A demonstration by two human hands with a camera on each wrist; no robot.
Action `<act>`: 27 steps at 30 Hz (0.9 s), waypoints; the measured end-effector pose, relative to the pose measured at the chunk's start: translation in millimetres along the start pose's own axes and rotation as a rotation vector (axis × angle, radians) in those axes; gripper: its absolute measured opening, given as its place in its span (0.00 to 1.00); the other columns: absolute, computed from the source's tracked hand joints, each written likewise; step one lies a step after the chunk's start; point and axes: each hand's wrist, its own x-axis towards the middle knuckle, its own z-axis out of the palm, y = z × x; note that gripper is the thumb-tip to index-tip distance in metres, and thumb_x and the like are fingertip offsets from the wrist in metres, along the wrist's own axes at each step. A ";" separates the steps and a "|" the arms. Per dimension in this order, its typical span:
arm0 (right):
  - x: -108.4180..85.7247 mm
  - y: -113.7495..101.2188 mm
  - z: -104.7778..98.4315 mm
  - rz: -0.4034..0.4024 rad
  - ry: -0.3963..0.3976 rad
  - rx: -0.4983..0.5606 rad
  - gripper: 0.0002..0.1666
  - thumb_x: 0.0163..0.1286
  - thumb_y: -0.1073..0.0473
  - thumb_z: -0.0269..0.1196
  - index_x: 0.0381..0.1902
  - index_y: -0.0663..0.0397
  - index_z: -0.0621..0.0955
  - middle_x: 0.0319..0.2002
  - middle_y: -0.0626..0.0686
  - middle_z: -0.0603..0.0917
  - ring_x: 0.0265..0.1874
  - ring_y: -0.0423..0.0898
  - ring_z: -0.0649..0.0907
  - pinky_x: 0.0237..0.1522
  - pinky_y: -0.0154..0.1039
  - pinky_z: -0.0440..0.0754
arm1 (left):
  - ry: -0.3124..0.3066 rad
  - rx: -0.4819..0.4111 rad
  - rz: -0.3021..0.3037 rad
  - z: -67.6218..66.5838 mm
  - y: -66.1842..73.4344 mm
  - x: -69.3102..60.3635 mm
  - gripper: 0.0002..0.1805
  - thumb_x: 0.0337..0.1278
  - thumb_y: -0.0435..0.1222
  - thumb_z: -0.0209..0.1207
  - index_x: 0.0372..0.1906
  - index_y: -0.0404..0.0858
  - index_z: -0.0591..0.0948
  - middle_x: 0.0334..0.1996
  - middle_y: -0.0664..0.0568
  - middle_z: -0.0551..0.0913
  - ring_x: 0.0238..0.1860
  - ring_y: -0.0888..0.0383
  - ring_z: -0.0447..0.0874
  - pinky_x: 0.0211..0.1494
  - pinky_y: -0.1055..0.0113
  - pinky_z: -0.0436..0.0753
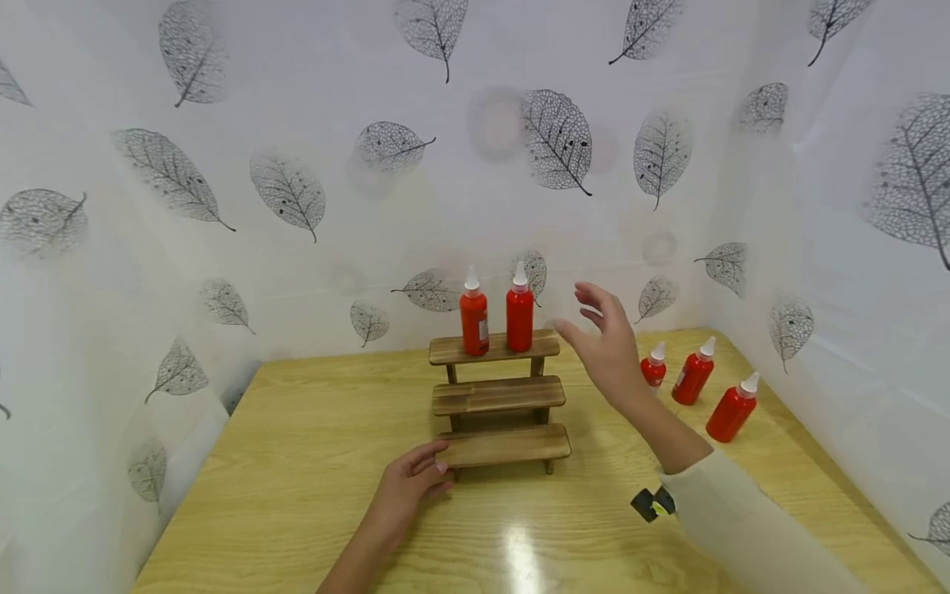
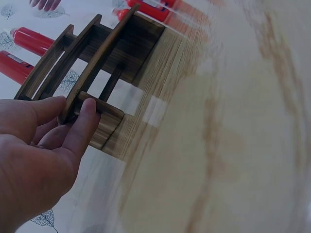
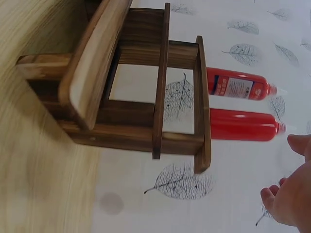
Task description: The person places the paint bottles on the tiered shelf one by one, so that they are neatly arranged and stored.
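Note:
A three-tier wooden display stand [image 1: 497,396] sits on the table. Two red bottles with white pointed caps stand upright on its top tier: a left bottle [image 1: 472,322], which shows a label, and a right bottle [image 1: 519,320]. My left hand [image 1: 404,488] grips the left end of the lowest tier between thumb and fingers, also seen in the left wrist view. To the right of the top tier, my right hand [image 1: 610,356] is raised with fingers loosely bent and spread from the thumb. It holds nothing and stays apart from the right bottle's cap.
Three more red bottles stand on the table at the right: one partly behind the right forearm [image 1: 653,370], a middle bottle [image 1: 693,378] and a nearer bottle [image 1: 731,411]. A white leaf-patterned curtain [image 1: 460,206] encloses the wooden table [image 1: 312,445] at the back and sides.

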 end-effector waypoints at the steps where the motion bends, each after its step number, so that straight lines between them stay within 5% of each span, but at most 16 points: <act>1: -3.8 0.6 -5.2 0.007 0.005 -0.008 0.38 0.69 0.54 0.69 0.73 0.52 0.67 0.67 0.55 0.71 0.68 0.49 0.71 0.73 0.44 0.73 | 0.001 0.002 0.001 -0.2 0.1 0.0 0.31 0.71 0.40 0.60 0.72 0.31 0.68 0.72 0.32 0.67 0.62 0.46 0.80 0.62 0.59 0.85; 8: -33.5 7.5 -44.4 0.076 0.062 -0.062 0.38 0.71 0.53 0.67 0.74 0.52 0.67 0.69 0.53 0.69 0.68 0.50 0.72 0.65 0.19 0.72 | 0.008 0.005 -0.003 0.5 0.0 0.0 0.30 0.71 0.39 0.60 0.72 0.31 0.69 0.73 0.33 0.66 0.61 0.47 0.81 0.62 0.60 0.85; 17: -77.1 30.3 -89.8 0.143 0.173 -0.204 0.36 0.71 0.58 0.67 0.73 0.54 0.68 0.67 0.56 0.70 0.62 0.34 0.73 0.58 0.13 0.72 | 0.010 0.010 0.013 1.2 0.1 0.0 0.29 0.72 0.38 0.59 0.71 0.30 0.69 0.74 0.33 0.63 0.63 0.46 0.79 0.62 0.60 0.85; 22: -98.5 43.0 -112.8 0.203 0.184 -0.311 0.36 0.72 0.55 0.66 0.74 0.48 0.68 0.67 0.54 0.69 0.64 0.38 0.74 0.47 0.11 0.75 | 0.009 0.005 0.010 1.6 0.3 -0.9 0.29 0.71 0.38 0.59 0.72 0.30 0.69 0.74 0.33 0.63 0.61 0.48 0.80 0.61 0.61 0.86; 27: -111.8 57.3 -133.4 0.286 0.231 -0.310 0.36 0.73 0.55 0.64 0.75 0.50 0.65 0.65 0.45 0.68 0.65 0.39 0.72 0.48 0.10 0.74 | 0.006 0.004 0.011 1.4 0.5 -0.7 0.29 0.71 0.38 0.60 0.71 0.31 0.69 0.73 0.33 0.64 0.59 0.49 0.81 0.61 0.62 0.86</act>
